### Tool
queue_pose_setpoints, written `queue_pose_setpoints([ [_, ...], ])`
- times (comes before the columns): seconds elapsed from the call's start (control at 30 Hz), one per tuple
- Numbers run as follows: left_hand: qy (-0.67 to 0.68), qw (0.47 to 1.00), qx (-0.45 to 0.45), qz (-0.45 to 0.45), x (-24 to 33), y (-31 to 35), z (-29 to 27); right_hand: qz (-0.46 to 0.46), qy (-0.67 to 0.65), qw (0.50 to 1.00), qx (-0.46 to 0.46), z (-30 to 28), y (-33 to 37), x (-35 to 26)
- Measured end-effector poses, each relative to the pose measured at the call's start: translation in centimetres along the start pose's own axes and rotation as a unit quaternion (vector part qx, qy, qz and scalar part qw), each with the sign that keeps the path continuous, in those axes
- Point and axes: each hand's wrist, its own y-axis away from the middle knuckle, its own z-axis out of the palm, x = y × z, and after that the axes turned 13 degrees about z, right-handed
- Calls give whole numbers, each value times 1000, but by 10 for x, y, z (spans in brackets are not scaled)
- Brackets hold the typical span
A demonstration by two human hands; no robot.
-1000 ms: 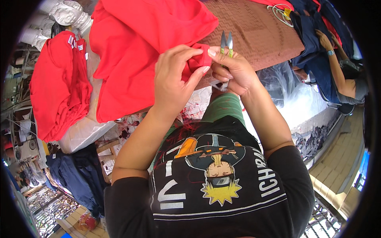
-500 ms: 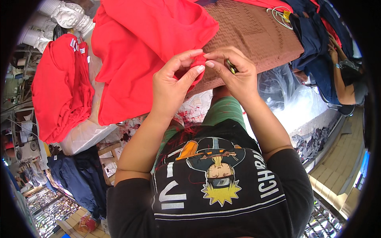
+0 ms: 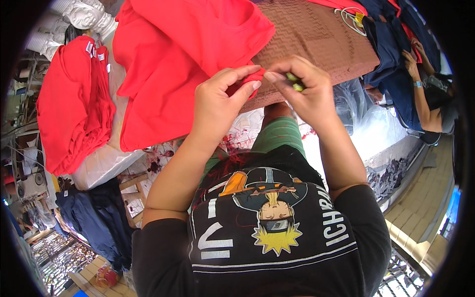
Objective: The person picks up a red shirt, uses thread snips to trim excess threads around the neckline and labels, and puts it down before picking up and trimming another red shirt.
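Observation:
A large red garment (image 3: 168, 54) is spread over the brown-covered surface in front of me. My left hand (image 3: 222, 94) is closed on a bunched edge of it, the fold pinched between thumb and fingers. Close beside it, my right hand (image 3: 304, 86) has thumb and forefinger brought together, just off the red fold. Tucked in the right palm is a small yellow-green tool (image 3: 297, 87), perhaps thread snips; the fingers hide most of it. Whether the right fingertips also hold a thread is too blurred to tell.
A stack of folded red garments (image 3: 74, 109) lies on a wrapped bundle at the left. Navy garments (image 3: 96, 218) hang below it. At the far right, another person's arms (image 3: 420, 94) handle dark blue cloth (image 3: 396, 94). Clear plastic sheeting (image 3: 366, 114) lies right of my knee.
My right hand has pulled away to the right from the red fold, where both hands were meeting. My left hand keeps its pinch and has shifted slightly right.

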Motion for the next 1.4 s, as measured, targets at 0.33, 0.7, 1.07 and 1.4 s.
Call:
queue_pose_setpoints([
  [0.33, 151, 984, 35, -85, -1, 1, -3, 60, 2, 998, 11, -5, 15, -9],
  [0.7, 57, 998, -3, -37, -4, 8, 3, 23, 76, 996, 49, -8, 11, -3],
  [1.07, -269, 937, -36, 219, -55, -94, 10, 264, -226, 932, 99, -8, -3, 69],
  [1.4, -80, 947, -185, 248, -41, -144, 43, 398, -454, 796, 45, -13, -44, 69],
])
